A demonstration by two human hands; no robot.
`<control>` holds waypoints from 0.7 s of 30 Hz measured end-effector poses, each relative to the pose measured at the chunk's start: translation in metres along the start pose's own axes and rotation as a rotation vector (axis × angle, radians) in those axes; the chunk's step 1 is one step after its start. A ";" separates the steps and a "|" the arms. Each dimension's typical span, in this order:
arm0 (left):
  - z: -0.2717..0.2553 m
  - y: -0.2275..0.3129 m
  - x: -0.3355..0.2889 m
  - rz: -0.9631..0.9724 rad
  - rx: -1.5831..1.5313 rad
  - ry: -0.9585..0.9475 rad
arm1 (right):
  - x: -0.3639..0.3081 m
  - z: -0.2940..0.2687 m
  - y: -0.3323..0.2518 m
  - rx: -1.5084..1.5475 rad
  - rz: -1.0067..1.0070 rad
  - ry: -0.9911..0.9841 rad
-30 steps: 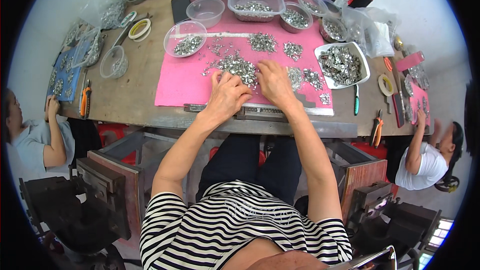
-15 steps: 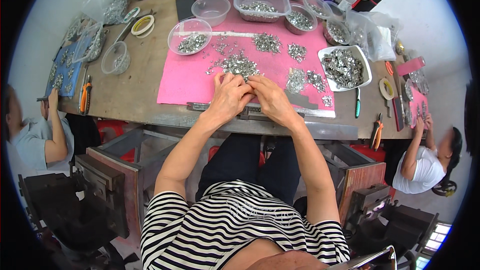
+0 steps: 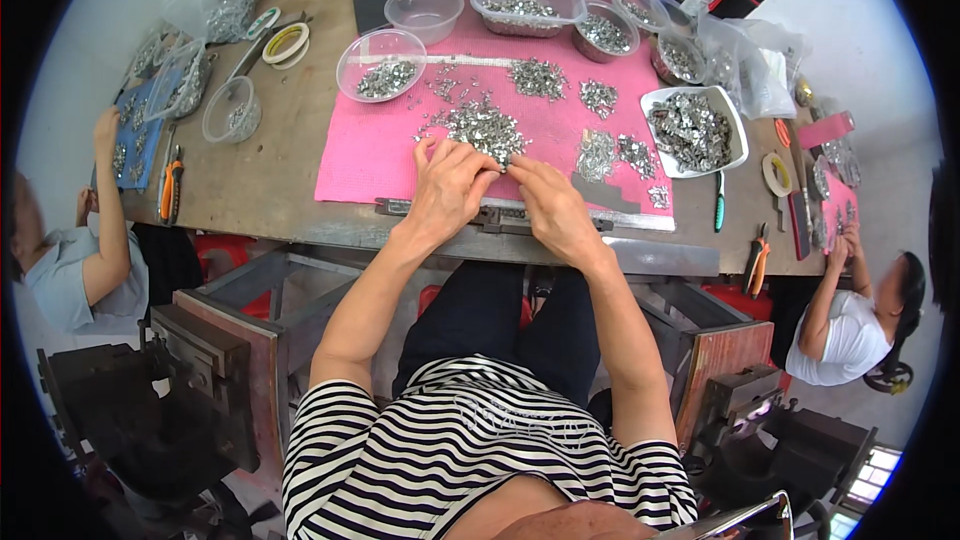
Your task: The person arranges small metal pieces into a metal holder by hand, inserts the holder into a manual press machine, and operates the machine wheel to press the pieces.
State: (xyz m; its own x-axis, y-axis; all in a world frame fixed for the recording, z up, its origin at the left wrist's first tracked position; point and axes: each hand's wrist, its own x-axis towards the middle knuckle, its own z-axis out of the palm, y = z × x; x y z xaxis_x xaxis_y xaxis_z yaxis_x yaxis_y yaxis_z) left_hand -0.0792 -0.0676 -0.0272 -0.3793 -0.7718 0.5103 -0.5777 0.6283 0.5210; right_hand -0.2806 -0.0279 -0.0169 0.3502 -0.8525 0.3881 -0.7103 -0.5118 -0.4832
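My left hand (image 3: pixel 452 185) is closed, its fingers curled in at the near edge of a pile of small silvery metal pieces (image 3: pixel 482 130). Facing it, my right hand (image 3: pixel 552 205) has its thumb and fingertips pressed together. A narrow gap lies between the two sets of fingertips, with tiny metal bits there; what either hand pinches is too small to make out. Beneath both hands, a long dark metal bar fixture (image 3: pixel 500 221) lies along the front edge of the pink mat (image 3: pixel 365 155), partly hidden by them.
Smaller piles (image 3: pixel 537 78) of metal pieces sit on the mat. A white square bowl (image 3: pixel 738 145) of pieces stands right, clear plastic tubs (image 3: pixel 425 12) behind. Orange-handled pliers (image 3: pixel 173 185), a teal-handled tool (image 3: pixel 719 205) and tape rolls (image 3: pixel 287 43) lie around. Two people work at either side.
My hands have drawn slightly apart, opening a gap between the fingertips. The person at the left has reached a hand forward to the blue mat.
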 end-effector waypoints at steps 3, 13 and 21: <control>0.001 0.009 0.000 0.029 -0.030 0.018 | -0.006 -0.016 0.006 0.170 0.085 0.190; 0.038 0.050 -0.005 0.200 -0.119 -0.047 | -0.080 -0.023 0.024 0.153 0.432 0.596; 0.047 0.052 -0.007 0.243 -0.065 -0.050 | -0.082 -0.022 0.020 0.153 0.416 0.599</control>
State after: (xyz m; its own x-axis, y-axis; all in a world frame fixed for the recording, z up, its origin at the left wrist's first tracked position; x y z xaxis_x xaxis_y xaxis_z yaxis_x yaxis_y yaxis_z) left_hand -0.1407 -0.0341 -0.0360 -0.5377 -0.6005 0.5919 -0.4185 0.7995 0.4309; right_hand -0.3366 0.0342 -0.0412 -0.3532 -0.7973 0.4894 -0.6030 -0.2059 -0.7707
